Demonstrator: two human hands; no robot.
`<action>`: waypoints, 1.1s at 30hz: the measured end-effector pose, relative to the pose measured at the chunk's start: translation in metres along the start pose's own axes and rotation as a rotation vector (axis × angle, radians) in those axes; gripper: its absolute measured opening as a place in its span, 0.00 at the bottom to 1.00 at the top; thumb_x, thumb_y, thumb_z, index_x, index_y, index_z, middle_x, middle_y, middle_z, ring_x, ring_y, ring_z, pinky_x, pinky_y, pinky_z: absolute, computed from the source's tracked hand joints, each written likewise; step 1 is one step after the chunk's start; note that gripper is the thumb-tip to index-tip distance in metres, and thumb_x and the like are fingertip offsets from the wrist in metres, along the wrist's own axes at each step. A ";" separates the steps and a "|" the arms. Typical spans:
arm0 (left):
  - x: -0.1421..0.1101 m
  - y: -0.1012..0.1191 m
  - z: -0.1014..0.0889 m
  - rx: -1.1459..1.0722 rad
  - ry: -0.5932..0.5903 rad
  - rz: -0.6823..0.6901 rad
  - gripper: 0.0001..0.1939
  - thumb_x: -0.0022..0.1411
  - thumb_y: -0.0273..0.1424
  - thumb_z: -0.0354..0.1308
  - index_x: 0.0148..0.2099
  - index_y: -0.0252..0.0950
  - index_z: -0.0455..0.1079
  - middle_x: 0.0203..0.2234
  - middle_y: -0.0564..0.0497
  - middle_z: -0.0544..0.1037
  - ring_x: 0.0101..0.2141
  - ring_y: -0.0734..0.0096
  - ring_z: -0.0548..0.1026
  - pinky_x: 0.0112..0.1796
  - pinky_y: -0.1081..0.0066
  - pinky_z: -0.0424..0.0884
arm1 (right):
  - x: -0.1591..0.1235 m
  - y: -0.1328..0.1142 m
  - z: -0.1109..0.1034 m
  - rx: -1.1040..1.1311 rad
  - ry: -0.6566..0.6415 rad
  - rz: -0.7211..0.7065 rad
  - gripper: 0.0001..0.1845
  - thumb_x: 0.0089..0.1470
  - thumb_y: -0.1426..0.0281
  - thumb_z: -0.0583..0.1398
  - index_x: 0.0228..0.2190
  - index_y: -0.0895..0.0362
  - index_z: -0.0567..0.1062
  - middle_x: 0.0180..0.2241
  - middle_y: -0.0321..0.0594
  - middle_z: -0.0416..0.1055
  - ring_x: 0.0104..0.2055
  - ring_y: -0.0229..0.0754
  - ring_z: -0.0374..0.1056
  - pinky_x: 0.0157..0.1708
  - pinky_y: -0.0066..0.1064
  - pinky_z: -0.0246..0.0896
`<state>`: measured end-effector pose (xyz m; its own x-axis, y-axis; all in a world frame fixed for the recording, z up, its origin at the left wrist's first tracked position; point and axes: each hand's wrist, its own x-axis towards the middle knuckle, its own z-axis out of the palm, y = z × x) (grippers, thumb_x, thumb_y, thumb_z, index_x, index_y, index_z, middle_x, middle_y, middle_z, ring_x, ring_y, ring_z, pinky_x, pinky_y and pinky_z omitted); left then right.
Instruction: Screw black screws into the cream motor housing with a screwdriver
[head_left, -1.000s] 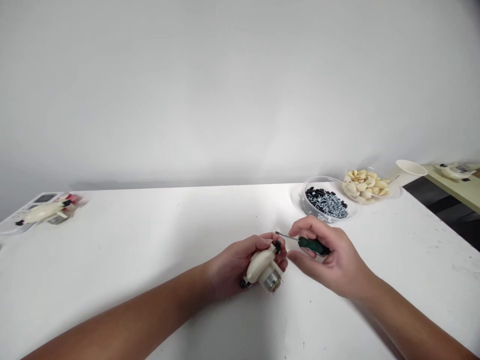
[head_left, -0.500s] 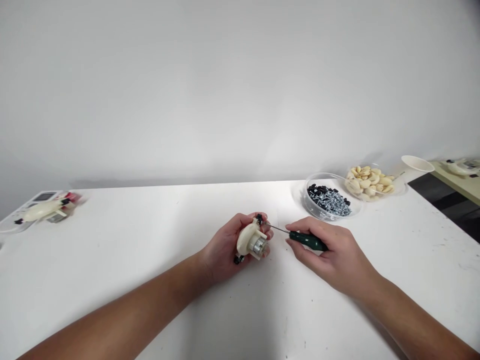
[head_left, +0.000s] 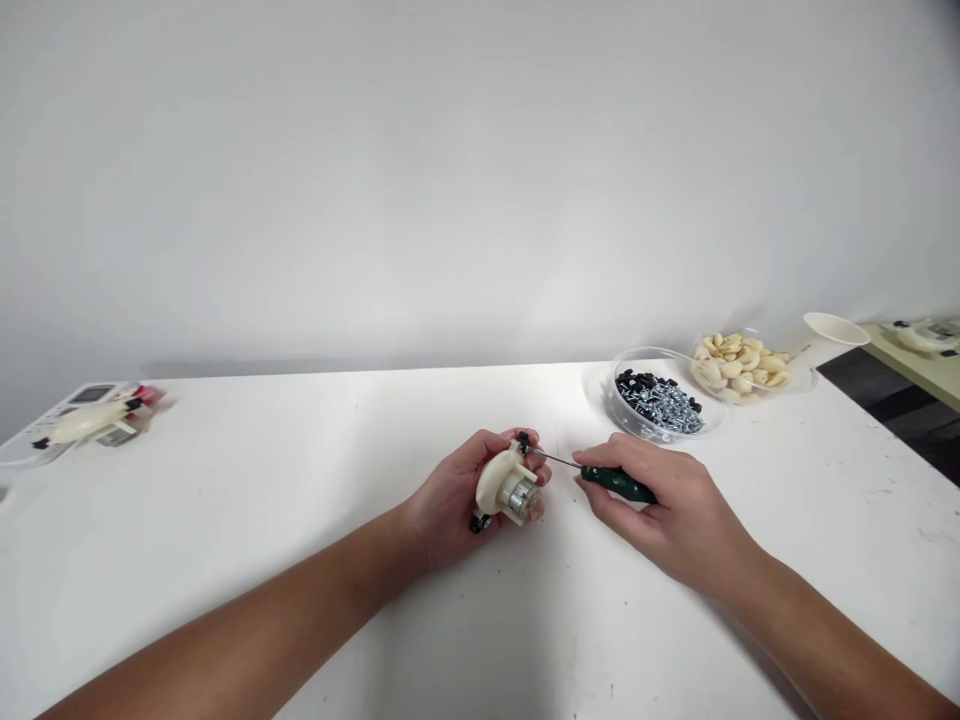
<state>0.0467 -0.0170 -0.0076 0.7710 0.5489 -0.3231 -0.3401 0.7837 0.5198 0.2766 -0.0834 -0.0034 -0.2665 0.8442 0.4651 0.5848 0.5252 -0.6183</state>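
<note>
My left hand [head_left: 450,500] is closed around a small cream plastic motor housing [head_left: 504,485] with a silver motor end and a black piece at its top, held just above the white table [head_left: 300,470]. My right hand [head_left: 667,510] grips a green-handled screwdriver [head_left: 615,483]. Its thin metal shaft points left and its tip meets the black piece at the top of the housing.
A clear bowl [head_left: 660,405] of silver screws and black parts stands at the back right, with a bowl of cream plastic parts [head_left: 739,365] behind it. A white cup [head_left: 832,327] sits further right. More cream assemblies lie in a tray [head_left: 82,422] at the far left.
My right hand swung the screwdriver from above the housing down to its right, tip now at the black piece. My left hand turned the housing and lifted it slightly away from me.
</note>
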 end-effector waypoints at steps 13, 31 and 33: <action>0.001 0.000 -0.001 -0.009 0.022 0.021 0.05 0.67 0.32 0.54 0.43 0.38 0.68 0.33 0.49 0.69 0.30 0.69 0.71 0.31 0.70 0.71 | -0.001 0.001 0.000 -0.122 -0.027 -0.063 0.14 0.65 0.79 0.59 0.49 0.53 0.75 0.32 0.36 0.72 0.31 0.39 0.68 0.30 0.31 0.61; 0.000 -0.003 0.002 0.051 0.037 0.030 0.05 0.69 0.31 0.51 0.44 0.39 0.67 0.33 0.51 0.66 0.31 0.70 0.70 0.31 0.70 0.71 | -0.003 -0.001 -0.004 -0.167 -0.009 -0.086 0.13 0.65 0.78 0.61 0.49 0.53 0.74 0.30 0.34 0.72 0.28 0.37 0.67 0.27 0.29 0.60; 0.000 -0.003 0.002 0.053 0.031 0.032 0.05 0.69 0.31 0.51 0.44 0.39 0.67 0.33 0.51 0.66 0.31 0.70 0.70 0.31 0.70 0.70 | -0.003 -0.001 -0.005 -0.174 -0.013 -0.086 0.13 0.64 0.78 0.61 0.48 0.53 0.74 0.31 0.34 0.72 0.29 0.37 0.68 0.28 0.29 0.61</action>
<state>0.0489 -0.0198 -0.0072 0.7426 0.5830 -0.3298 -0.3347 0.7495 0.5712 0.2806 -0.0870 -0.0013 -0.3299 0.7992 0.5025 0.6826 0.5696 -0.4577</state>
